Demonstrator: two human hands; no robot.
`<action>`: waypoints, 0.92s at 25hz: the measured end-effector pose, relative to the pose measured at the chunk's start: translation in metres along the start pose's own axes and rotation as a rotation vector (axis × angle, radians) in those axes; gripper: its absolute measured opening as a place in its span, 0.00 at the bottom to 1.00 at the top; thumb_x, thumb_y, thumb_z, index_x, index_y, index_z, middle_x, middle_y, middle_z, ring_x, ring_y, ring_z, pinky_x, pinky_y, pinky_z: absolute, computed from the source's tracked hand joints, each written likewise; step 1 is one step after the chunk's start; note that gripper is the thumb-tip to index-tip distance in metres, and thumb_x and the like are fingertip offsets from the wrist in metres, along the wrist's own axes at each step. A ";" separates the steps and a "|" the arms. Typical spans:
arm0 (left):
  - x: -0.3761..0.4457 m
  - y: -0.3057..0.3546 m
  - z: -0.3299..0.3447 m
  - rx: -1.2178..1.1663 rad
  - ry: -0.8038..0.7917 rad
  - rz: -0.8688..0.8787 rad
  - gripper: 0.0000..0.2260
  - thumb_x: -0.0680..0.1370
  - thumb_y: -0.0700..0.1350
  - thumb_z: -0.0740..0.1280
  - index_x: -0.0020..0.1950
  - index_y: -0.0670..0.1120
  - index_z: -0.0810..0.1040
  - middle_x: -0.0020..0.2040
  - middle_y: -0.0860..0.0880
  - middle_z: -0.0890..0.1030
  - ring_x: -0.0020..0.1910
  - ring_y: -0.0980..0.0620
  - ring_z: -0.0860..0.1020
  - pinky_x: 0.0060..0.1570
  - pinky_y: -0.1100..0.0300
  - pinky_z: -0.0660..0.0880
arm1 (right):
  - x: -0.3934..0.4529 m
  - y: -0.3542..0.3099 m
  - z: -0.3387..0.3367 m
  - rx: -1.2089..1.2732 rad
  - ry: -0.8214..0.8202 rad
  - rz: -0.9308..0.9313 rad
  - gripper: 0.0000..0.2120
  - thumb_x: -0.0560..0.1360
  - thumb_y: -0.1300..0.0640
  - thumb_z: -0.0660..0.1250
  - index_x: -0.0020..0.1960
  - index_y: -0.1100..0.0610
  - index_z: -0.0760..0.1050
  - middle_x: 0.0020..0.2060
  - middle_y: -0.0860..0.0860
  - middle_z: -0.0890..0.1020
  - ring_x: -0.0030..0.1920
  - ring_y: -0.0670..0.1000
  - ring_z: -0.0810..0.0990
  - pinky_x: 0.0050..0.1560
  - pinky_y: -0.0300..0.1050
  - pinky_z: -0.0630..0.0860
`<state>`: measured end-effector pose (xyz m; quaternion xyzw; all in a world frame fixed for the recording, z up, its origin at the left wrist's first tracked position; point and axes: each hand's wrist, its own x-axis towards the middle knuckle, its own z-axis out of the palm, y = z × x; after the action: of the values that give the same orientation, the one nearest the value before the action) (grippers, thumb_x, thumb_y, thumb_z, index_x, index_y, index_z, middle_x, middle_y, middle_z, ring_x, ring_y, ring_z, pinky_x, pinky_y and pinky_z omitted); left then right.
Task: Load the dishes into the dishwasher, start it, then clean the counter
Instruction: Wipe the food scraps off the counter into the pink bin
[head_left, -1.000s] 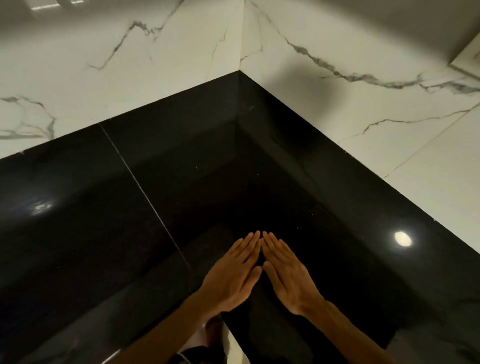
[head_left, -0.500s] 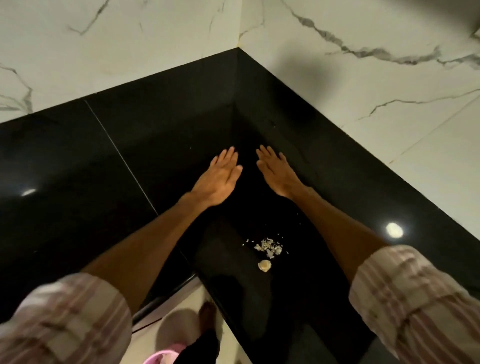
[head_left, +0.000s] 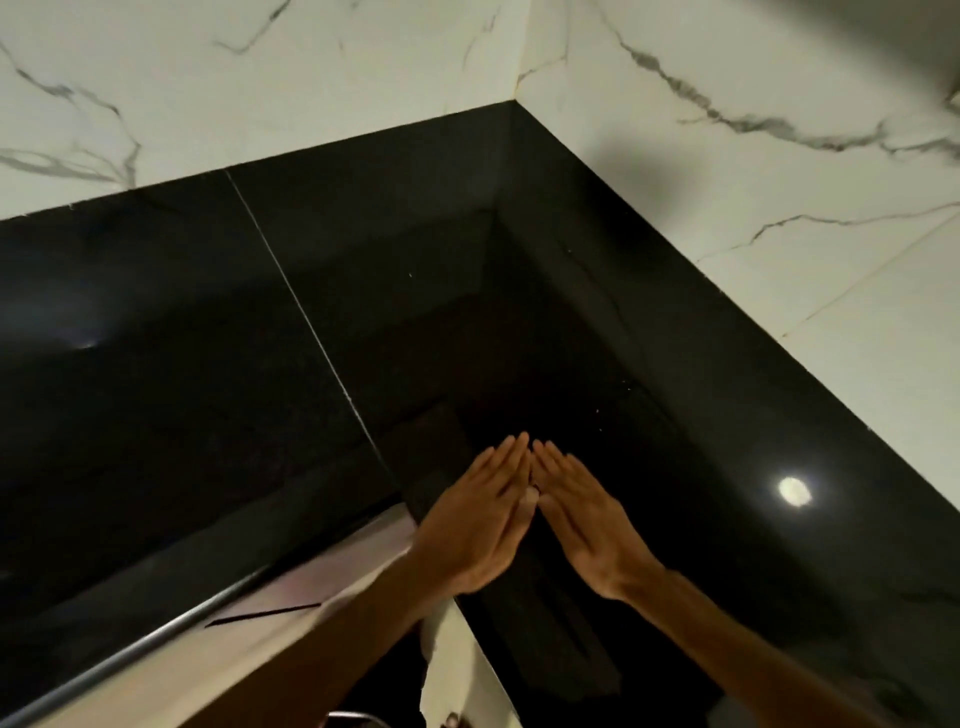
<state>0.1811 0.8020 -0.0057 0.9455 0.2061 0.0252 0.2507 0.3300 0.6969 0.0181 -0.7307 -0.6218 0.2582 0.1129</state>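
While the two hands were reaching apart into the corner half a second ago, with a small heap of crumbs lying on the stone between the forearms, they are now lying drawn together near the inner front corner of the black counter (head_left: 597, 322), and the crumbs are no longer showing. The left hand (head_left: 480, 519) and the right hand (head_left: 587, 519) are resting palm down with fingers straight and pressed side by side, fingertips touching at the top to form a wedge pointing toward the back corner of the walls; a small pale speck is sitting in the gap between the thumbs, too small to identify. Neither hand is holding anything. The counter is running in an L, one long arm stretching left and the other running toward the lower right, both meeting under the white marble wall (head_left: 311, 88), with a black upstand (head_left: 363, 171) edging it. A thin seam (head_left: 306, 317) is crossing the left slab diagonally. A round ceiling-light reflection (head_left: 795, 491) is glowing on the right slab, well apart from the hands. Below the counter's front edge, a pale cabinet front with a metal rail (head_left: 156, 639) is passing under the left forearm.
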 end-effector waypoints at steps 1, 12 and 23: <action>-0.008 0.007 0.004 -0.041 -0.003 -0.006 0.24 0.83 0.54 0.40 0.77 0.48 0.43 0.76 0.54 0.39 0.76 0.59 0.36 0.71 0.65 0.32 | -0.007 0.007 -0.006 0.075 -0.013 0.000 0.31 0.78 0.35 0.34 0.78 0.45 0.49 0.78 0.41 0.50 0.76 0.37 0.44 0.78 0.43 0.44; -0.003 0.041 0.036 -0.105 0.267 -0.142 0.28 0.82 0.54 0.40 0.76 0.42 0.59 0.78 0.47 0.57 0.77 0.56 0.51 0.76 0.61 0.44 | 0.026 0.052 -0.012 -0.219 0.148 0.100 0.27 0.83 0.45 0.40 0.79 0.57 0.47 0.79 0.51 0.48 0.78 0.45 0.43 0.77 0.44 0.41; -0.059 0.043 0.064 -1.707 1.323 -0.550 0.18 0.84 0.47 0.51 0.67 0.43 0.73 0.67 0.51 0.75 0.69 0.59 0.70 0.73 0.62 0.60 | -0.059 0.099 -0.037 0.093 0.550 0.470 0.29 0.83 0.42 0.46 0.78 0.57 0.55 0.78 0.53 0.57 0.78 0.49 0.52 0.78 0.52 0.50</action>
<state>0.1526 0.7143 -0.0374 0.1852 0.4166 0.6011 0.6563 0.4281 0.6256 0.0153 -0.8898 -0.3710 0.0989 0.2468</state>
